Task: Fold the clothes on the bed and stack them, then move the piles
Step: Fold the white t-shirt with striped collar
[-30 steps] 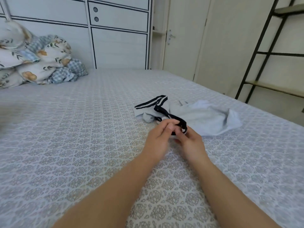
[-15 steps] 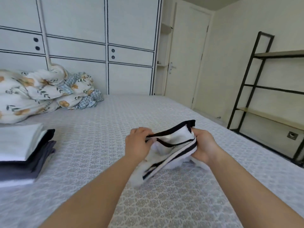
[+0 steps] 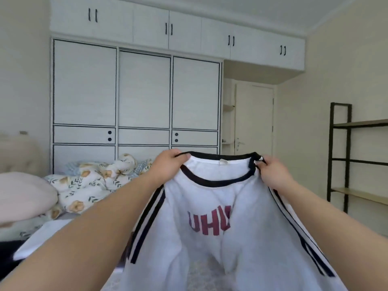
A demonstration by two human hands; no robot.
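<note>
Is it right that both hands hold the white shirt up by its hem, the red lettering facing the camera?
Not quite. The head view shows the left hand and right hand gripping the shirt by the two ends of its black collar, not its hem. The rest holds: it hangs raised, red lettering toward the camera.

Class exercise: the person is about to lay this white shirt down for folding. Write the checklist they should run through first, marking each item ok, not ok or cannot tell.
1. Left hand grips the shirt at its collar: ok.
2. Right hand grips the collar's other end: ok.
3. Shirt hangs open, not bunched: ok.
4. Printed side faces the person: ok.
5. Bed space below is free: cannot tell, the shirt hides it.
6. Floral quilt lies apart from the shirt: ok.
</note>
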